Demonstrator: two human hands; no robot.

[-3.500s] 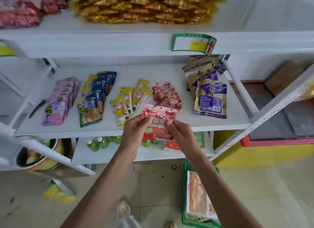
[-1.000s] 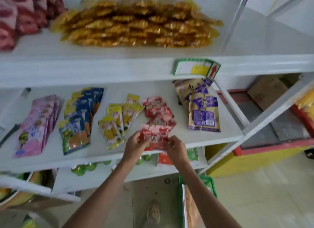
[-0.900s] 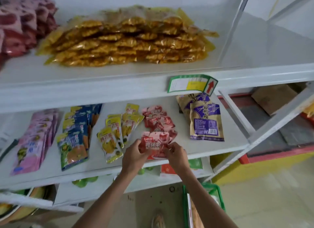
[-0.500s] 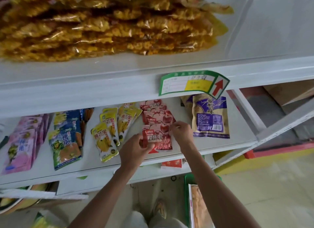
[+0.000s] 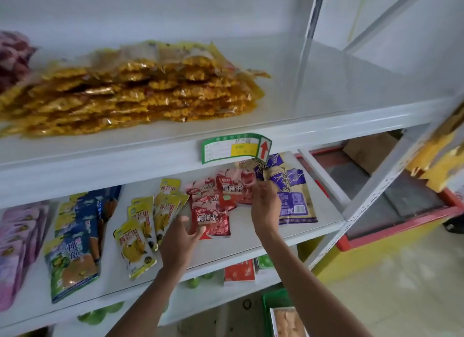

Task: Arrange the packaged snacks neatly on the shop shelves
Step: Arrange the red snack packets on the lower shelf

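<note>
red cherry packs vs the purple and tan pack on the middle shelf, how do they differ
The red cherry packs are smaller than the purple and tan pack. The red cherry packs lie overlapped in a row running front to back; the purple and tan pack shows only one more behind it. The right hand pinches a rear red pack, while it only overlaps the purple and tan pack. Both lie flat on the middle shelf.

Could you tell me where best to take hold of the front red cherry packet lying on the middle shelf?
Probably its bottom edge, from the shelf front. The front red cherry packet lies flat; its top runs under the packets behind, and the left hand already touches its lower left corner.
</note>
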